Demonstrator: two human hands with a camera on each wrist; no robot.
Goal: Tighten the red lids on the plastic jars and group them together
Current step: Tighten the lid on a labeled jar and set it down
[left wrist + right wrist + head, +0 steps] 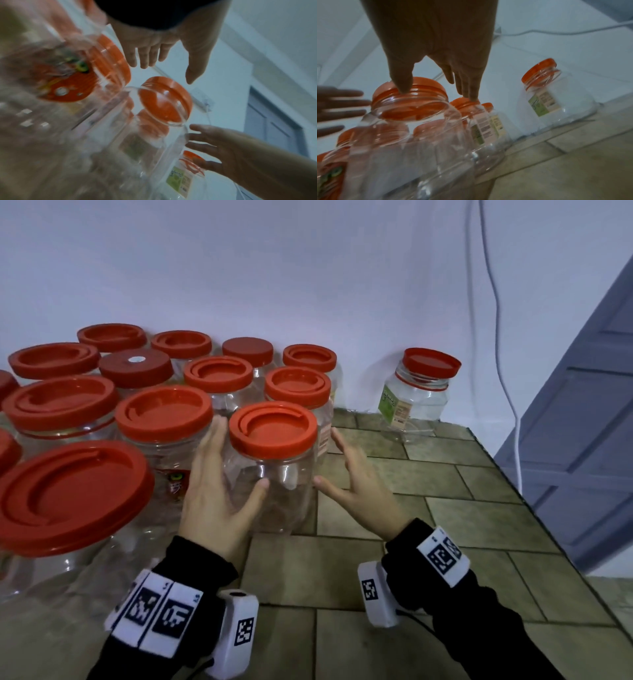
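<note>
Work surface: a table [394, 570] with a tan tile pattern, under both hands and extending past the right hand to an edge. Behind the hands stands a plain white wall [308, 268]. Beyond the table edge, far right of the right hand, is a grey panelled door [589, 422]. One pale cable [496, 302] hangs down the wall above and right of the right hand.

Jars: at least fifteen clear plastic jars with red lids are visible in the head view; some are cut off at the left edge, so the total cannot be confirmed. The cluster [137, 392] fills the area left of and behind the left hand. One jar [274, 467] stands upright between the two hands, lid [273, 430] on. One lone jar [416, 395] stands against the wall, well beyond the right hand.

Left hand [219, 494]: fingers spread, palm and thumb against the jar's side. Right hand [359, 481]: fingers spread, just beside the jar; contact cannot be confirmed.
</note>
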